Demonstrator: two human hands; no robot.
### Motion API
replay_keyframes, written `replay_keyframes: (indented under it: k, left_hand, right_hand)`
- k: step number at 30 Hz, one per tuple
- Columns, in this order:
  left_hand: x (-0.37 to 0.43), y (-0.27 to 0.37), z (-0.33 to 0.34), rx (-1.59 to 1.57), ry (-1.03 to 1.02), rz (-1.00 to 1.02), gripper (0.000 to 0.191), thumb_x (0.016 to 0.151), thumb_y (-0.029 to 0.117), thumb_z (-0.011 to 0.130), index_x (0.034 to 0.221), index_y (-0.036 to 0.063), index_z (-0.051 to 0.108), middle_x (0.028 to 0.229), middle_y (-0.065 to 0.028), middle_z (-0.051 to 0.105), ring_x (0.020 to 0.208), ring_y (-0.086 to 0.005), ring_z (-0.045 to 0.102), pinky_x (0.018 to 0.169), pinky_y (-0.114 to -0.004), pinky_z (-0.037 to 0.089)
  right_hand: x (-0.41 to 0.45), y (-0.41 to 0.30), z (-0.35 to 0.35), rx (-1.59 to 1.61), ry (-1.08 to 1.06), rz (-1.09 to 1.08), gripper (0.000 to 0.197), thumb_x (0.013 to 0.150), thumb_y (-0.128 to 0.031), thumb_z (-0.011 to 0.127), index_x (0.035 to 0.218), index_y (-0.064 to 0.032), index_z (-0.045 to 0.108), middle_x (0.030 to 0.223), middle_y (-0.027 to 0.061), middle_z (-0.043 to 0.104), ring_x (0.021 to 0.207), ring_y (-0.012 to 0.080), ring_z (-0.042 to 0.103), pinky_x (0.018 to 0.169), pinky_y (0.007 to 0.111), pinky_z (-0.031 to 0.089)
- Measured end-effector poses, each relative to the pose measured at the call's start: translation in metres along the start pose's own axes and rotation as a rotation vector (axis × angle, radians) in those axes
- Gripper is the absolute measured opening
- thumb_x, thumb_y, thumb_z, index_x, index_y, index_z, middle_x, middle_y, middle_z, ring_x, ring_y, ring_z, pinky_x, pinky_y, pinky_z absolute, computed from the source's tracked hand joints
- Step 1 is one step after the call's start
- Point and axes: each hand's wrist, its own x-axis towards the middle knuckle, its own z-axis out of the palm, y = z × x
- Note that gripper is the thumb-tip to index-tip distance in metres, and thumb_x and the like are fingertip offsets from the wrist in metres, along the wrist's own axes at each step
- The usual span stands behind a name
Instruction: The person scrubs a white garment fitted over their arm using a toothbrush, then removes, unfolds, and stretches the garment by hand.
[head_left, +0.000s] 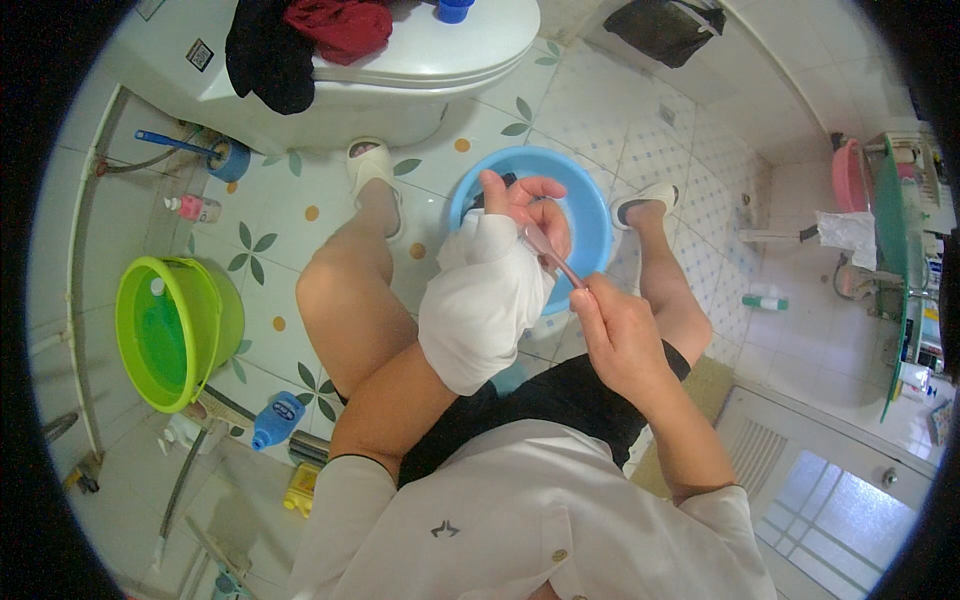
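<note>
A white cloth garment (480, 307) is bunched around my left wrist and forearm, over a light blue plastic basin (592, 225) on the floor. My left hand (529, 206) comes out of the cloth palm up, its fingers curled; part of the cloth lies against the thumb and palm. In my right hand (619, 330) is the handle of a pinkish brush (553, 255), whose head rests at the left palm and the cloth edge. Something dark lies in the basin behind my left hand, mostly hidden.
At the left stand a lime green bucket (217, 307) and a blue detergent bottle (277, 421). Dark and red clothes (341, 26) lie on the closed toilet lid (480, 37). A toilet brush holder (229, 160) is by the wall; a green-white tube (765, 303) lies at right.
</note>
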Motion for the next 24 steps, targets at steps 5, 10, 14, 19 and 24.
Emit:
replay_keyframes:
  k: [5, 10, 14, 19, 24]
  left_hand:
    - [0.000, 0.004, 0.009, 0.073, 0.162, 0.018, 0.064, 0.096, 0.062, 0.022, 0.093, 0.0059, 0.053, 0.048, -0.0003, 0.035, 0.038, -0.0137, 0.030, 0.039, -0.029, 0.028]
    - [0.004, 0.006, 0.003, -0.164, -0.106, -0.013, 0.066, 0.097, 0.060, 0.020, 0.091, 0.0059, 0.057, 0.043, 0.0019, 0.031, 0.035, -0.0124, 0.029, 0.037, -0.028, 0.028]
    - [0.011, 0.002, -0.011, -0.204, -0.375, 0.033, 0.068, 0.097, 0.059, 0.020, 0.092, 0.0054, 0.061, 0.041, 0.0024, 0.031, 0.034, -0.0120, 0.029, 0.036, -0.028, 0.030]
    - [0.011, 0.003, -0.010, -0.240, -0.401, 0.014, 0.069, 0.096, 0.060, 0.020, 0.094, 0.0054, 0.061, 0.041, 0.0024, 0.032, 0.033, -0.0114, 0.030, 0.036, -0.028, 0.031]
    - [0.005, 0.007, -0.004, -0.240, -0.340, -0.021, 0.068, 0.096, 0.061, 0.020, 0.093, 0.0055, 0.060, 0.042, 0.0029, 0.032, 0.035, -0.0101, 0.030, 0.037, -0.027, 0.030]
  right_hand:
    - [-0.006, -0.002, -0.006, 0.089, 0.020, 0.053, 0.028, 0.097, -0.026, 0.047, 0.085, -0.0011, 0.051, 0.060, 0.0212, 0.054, 0.059, 0.0417, 0.057, 0.053, 0.050, 0.042]
    - [-0.015, -0.006, 0.004, -0.041, -0.001, -0.083, 0.026, 0.096, -0.024, 0.049, 0.084, -0.0013, 0.050, 0.057, 0.0194, 0.054, 0.055, 0.0400, 0.057, 0.050, 0.048, 0.043]
    - [-0.021, -0.012, 0.006, -0.197, -0.021, -0.142, 0.026, 0.095, -0.024, 0.051, 0.081, -0.0022, 0.048, 0.054, 0.0167, 0.053, 0.050, 0.0369, 0.056, 0.046, 0.046, 0.044]
    - [-0.026, -0.014, 0.005, -0.206, -0.030, -0.163, 0.025, 0.095, -0.024, 0.051, 0.081, -0.0030, 0.048, 0.054, 0.0159, 0.053, 0.049, 0.0358, 0.056, 0.045, 0.045, 0.044]
    - [-0.030, 0.000, -0.003, -0.015, 0.025, -0.053, 0.024, 0.096, -0.025, 0.048, 0.087, -0.0024, 0.051, 0.058, 0.0177, 0.054, 0.056, 0.0374, 0.058, 0.051, 0.046, 0.044]
